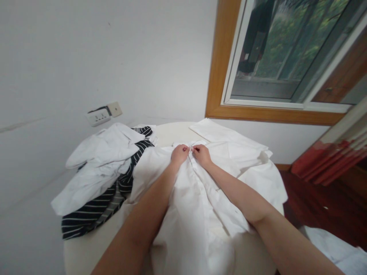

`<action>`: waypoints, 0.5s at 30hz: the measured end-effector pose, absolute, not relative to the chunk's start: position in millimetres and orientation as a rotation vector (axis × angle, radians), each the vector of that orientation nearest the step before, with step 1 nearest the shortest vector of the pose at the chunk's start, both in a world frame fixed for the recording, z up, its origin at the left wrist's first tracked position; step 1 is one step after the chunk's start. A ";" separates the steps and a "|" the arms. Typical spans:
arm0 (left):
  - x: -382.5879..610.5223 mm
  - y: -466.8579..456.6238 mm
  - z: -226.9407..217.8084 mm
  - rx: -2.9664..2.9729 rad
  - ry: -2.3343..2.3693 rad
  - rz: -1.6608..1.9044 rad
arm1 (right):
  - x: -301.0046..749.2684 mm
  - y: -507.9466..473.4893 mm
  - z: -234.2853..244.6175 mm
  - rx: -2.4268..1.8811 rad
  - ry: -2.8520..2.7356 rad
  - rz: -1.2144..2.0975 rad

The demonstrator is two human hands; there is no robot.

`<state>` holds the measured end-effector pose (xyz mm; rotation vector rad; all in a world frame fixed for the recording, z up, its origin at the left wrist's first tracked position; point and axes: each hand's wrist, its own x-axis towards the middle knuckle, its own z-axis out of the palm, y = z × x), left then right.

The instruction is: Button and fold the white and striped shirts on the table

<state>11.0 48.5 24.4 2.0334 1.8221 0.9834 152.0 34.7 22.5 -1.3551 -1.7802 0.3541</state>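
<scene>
A white button-up garment, seemingly a shirt (187, 206), lies spread over the round cream table (169, 133), its front opening running toward me. At the far end of that opening, my left hand (180, 153) pinches one edge of the cloth. Close beside it, my right hand (201, 154) pinches the other edge, the fingertips of both nearly touching. Whatever small part sits between the fingertips is too small to make out. The garment's right side spreads in loose folds beyond my right forearm.
Crumpled white clothing (106, 149) and black cloth with white stripes (91, 210) are heaped at the table's left. Behind stand a wall with a socket (99, 117) and a wood-framed window (223, 57). A red and cream curtain (323, 160) hangs at right; pale fabric (335, 244) lies lower right.
</scene>
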 end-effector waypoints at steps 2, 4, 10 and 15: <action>11.3 49.7 24.5 1.994 1.809 0.986 | 151.5 33.6 23.5 -1.355 -1.789 0.333; 11.6 50.5 24.9 1.960 1.790 0.986 | 150.9 32.4 24.5 -1.358 -1.801 0.316; 10.7 51.5 26.0 1.861 1.744 0.987 | 149.8 29.6 27.0 -1.301 -1.823 0.350; 8.0 55.5 23.2 1.816 1.700 0.962 | 156.3 30.6 27.1 -1.196 -1.836 0.555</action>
